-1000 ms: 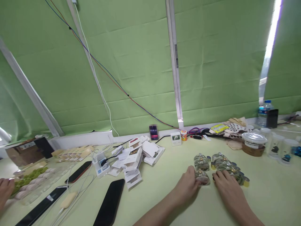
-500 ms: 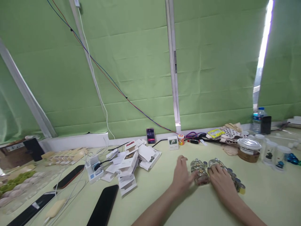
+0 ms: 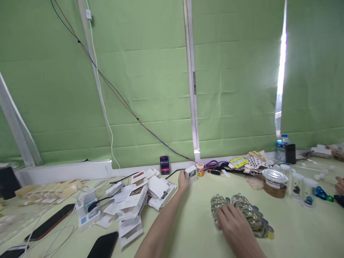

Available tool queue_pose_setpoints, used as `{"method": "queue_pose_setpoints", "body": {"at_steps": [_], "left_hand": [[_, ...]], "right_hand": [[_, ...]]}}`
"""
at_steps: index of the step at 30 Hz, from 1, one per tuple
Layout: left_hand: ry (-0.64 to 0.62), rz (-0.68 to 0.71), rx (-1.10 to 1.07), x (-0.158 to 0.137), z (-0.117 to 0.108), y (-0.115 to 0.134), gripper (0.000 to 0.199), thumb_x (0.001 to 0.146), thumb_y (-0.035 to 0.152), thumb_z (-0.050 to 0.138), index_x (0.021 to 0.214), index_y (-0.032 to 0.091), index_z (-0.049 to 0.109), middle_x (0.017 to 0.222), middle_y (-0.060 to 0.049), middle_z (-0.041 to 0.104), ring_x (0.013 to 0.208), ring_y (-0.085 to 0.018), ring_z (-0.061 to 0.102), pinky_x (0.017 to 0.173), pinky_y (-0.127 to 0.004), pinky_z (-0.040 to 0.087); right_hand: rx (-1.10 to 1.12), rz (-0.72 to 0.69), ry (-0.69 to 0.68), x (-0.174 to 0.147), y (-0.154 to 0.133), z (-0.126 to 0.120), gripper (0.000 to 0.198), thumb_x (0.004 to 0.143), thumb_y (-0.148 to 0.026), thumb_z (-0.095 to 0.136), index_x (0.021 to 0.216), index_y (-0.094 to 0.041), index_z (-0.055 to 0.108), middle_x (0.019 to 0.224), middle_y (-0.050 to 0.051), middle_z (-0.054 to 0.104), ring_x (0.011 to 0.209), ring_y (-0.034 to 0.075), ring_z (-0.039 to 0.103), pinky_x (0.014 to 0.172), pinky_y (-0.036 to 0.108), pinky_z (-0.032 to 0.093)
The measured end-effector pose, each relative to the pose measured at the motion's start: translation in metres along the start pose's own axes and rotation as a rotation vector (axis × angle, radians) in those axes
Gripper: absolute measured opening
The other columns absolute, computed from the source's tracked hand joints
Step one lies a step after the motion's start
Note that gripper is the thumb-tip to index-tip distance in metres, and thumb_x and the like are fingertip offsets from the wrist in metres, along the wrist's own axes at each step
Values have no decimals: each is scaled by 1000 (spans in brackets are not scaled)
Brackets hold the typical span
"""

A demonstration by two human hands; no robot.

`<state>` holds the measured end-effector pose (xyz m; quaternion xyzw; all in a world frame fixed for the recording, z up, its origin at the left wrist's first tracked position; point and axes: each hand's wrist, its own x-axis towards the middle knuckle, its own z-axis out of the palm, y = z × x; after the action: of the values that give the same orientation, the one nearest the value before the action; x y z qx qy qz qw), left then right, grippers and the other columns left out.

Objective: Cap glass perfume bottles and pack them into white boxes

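Note:
At the back of the table my left hand is closed on a small white box with a picture on its front. The box is tilted up a little in my fingers. My right hand lies with bent fingers over the left row of small clear glass jars; the palm hides part of that row. To its right runs a longer row of glass jars touching one another. Several small gold-and-grey lids line that row's right side.
A pile of opened white boxes and a white power strip lie left. Dark phones rest near the front. Right are a round tub, clear plastic cups and a water bottle. Another person's hand shows at the right edge.
My left hand has left the jars and reached back to grip the white box. My right hand has shifted from the right row to the left row. The view has turned right.

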<state>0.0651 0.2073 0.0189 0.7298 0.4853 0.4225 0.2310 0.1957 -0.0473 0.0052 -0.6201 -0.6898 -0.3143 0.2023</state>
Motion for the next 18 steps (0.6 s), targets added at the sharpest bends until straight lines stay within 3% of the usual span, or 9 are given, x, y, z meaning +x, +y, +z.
{"method": "queue_pose_setpoints", "body": {"at_steps": [4,9,12,15,18], "left_hand": [[7,40,36,-49,-23,-6,20,83,29,63,96,14,56,98,-5,58,92,-21,57,82,-39,47],[-63,44,4,-133,-63,-13,26,72,30,69,83,20,47,79,1,52,74,-17,52,70,-31,43],[-214,65,-258,-158,-80,-15,48,61,31,78,97,21,48,99,-3,56,93,-21,54,82,-34,44],[-339,67,-445,-159,-86,-14,81,49,28,86,120,23,45,127,-10,50,121,-29,44,101,-41,35],[-402,91,-462,-155,-86,-6,74,56,29,83,121,22,47,125,-10,54,118,-30,49,101,-43,36]], "right_hand": [[291,-8,-114,18,-26,6,31,89,-6,38,97,-23,63,90,7,66,83,24,62,73,34,44],[708,192,-401,43,-54,10,36,95,-29,37,127,-19,49,113,12,63,97,26,64,79,34,47],[951,212,-492,47,-64,15,42,94,-39,34,131,-21,45,119,10,64,106,26,61,86,34,46],[1091,220,-473,44,-68,21,46,95,-45,31,133,-23,45,125,10,62,112,25,59,91,34,44],[1113,245,-407,40,-64,25,49,95,-47,29,129,-21,51,120,11,64,110,26,59,92,36,45]]}}
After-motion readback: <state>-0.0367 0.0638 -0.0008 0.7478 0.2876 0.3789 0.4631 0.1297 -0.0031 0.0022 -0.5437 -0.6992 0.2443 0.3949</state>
